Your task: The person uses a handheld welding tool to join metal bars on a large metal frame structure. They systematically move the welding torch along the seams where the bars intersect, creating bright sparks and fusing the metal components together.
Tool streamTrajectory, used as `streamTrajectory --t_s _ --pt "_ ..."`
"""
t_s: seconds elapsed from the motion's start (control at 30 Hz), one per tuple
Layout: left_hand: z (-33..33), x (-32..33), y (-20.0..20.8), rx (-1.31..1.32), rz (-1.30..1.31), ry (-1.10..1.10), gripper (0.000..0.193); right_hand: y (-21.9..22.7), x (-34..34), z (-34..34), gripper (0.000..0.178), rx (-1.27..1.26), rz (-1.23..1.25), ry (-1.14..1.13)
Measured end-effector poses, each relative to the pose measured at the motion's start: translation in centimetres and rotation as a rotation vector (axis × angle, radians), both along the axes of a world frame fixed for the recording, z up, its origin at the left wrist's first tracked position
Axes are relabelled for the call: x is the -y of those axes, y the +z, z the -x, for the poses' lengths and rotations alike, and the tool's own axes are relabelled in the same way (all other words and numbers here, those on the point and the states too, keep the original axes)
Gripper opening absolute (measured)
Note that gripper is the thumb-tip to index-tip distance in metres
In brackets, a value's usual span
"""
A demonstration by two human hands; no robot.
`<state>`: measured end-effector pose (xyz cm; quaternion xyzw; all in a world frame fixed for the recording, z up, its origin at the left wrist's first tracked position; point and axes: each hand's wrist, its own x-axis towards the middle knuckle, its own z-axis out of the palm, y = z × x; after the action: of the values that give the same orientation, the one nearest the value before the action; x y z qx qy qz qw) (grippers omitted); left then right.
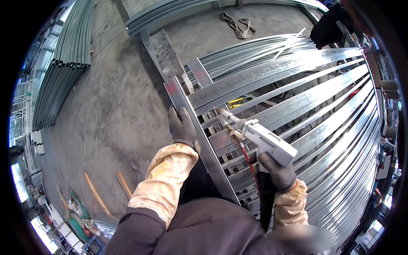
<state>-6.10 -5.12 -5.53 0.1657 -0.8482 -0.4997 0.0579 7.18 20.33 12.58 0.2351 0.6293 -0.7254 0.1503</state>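
My right hand (278,172), in a dark glove, is closed round the handle of a grey handheld welding gun (267,140). The gun's nozzle points up and left, over the joint between the crossbars and an end rail. A red hose runs below it. My left hand (182,127), also gloved, grips the outer edge of the galvanised steel end rail (202,144); part of its fingers is hidden. Long steel crossbars (272,114) run from this rail to the right, side by side with gaps between them. Pale protective sleeves cover both forearms.
Stacked steel profiles (63,72) lie at the far left, and more bars (250,53) lie behind the frame. A strap (240,25) rests on the floor at the back. Two wooden strips (97,193) lie at lower left. Yellow material (235,103) shows through a gap.
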Motion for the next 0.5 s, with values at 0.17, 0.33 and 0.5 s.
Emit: streamTrajectory --t_s 0.17,0.33,0.5 --pt "0.1 -0.1 0.1 -0.039 0.057 0.005 0.045 5.2 -1.8 -3.5 0.029 -0.006 -0.087 -0.209" --pt "0.6 0.3 0.0 -0.02 0.071 -0.008 0.052 8.7 -2.8 -10.1 0.046 -0.139 -0.313 -0.393" --pt "0.5 0.4 -0.4 0.007 0.067 -0.011 0.056 13.2 -0.2 -17.2 0.038 -0.221 -0.486 -0.715"
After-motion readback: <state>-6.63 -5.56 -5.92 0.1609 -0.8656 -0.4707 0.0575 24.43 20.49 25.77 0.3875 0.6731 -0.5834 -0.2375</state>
